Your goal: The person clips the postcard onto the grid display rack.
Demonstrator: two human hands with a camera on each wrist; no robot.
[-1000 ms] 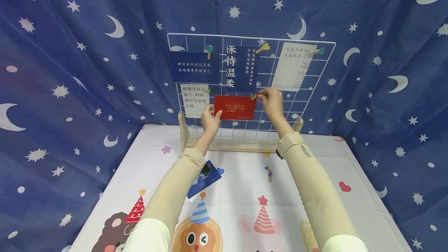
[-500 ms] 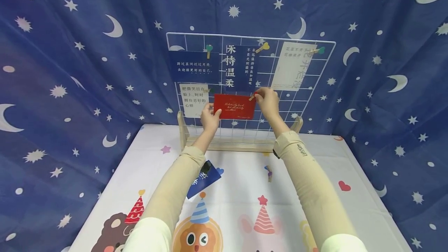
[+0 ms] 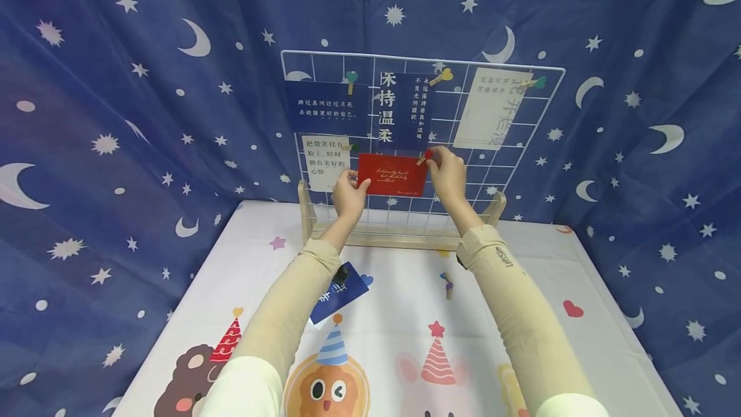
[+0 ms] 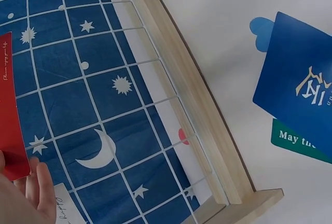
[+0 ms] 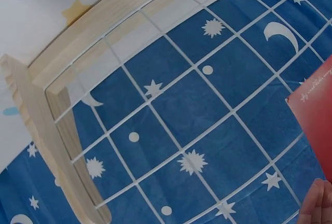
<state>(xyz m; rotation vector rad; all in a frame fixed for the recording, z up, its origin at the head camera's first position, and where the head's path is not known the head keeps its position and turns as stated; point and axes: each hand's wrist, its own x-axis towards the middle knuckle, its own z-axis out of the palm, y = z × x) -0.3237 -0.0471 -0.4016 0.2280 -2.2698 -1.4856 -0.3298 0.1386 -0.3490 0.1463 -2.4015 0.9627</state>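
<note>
Two hands are seen at a grid rack (image 3: 388, 239): the left edge of a red card (image 3: 393, 174) is pinched by the left hand (image 3: 350, 198), and a red-hearted clothespin (image 3: 424, 157) at that card's upper right corner by the right hand (image 3: 449, 176). Open mesh is seen towards the rack's lower right corner. “温柔” is printed on the blue card (image 3: 410, 111) above, “May the” on a green card (image 4: 301, 140), “LetsSlim” on the right sleeve (image 3: 515, 314).

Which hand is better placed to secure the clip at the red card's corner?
Probably the right hand: it pinches the clip at the upper right corner of the red card. The left hand grips the card's opposite end, so it seems better suited to steadying.
</note>
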